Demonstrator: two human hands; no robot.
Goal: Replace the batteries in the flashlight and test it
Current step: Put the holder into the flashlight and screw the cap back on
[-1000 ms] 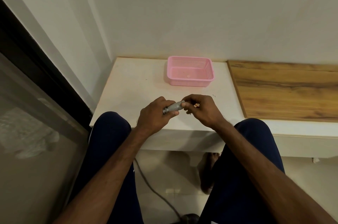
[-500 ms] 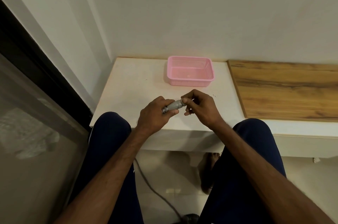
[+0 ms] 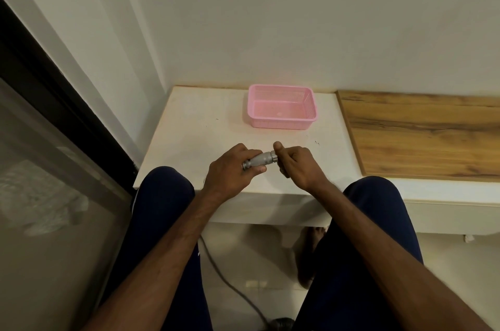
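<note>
Head view looks down on a small silver flashlight [image 3: 258, 163] held in both hands just above the near part of a white table [image 3: 194, 136], between the person's knees and well short of the pink basket [image 3: 281, 125] at the back.

The main risk, judging from this grip, lies at the right end of the barrel. If that end piece is being turned, it could come free suddenly, slip from the fingertips and roll off the table's near edge to the floor below. If the barrel is opened while tilted, a battery could slide out the same way. Whether the piece is being loosened or tightened cannot be told. If it is going on, starting it crooked could cross the threads and leave poor contact, so the test would fail. No loose batteries show anywhere, and the basket looks bare apart from a faint spot on its floor.

The left hand [image 3: 230, 168] wraps the barrel from above, knuckles up, fingers curled round it so that only its middle and both ends show. The right hand [image 3: 295, 165] meets the barrel's right end, thumb raised over the ringed tip and fingers curled beneath, pinching that end. Both forearms reach in from the lower corners. A wooden board [image 3: 419, 136] lies to the right.
</note>
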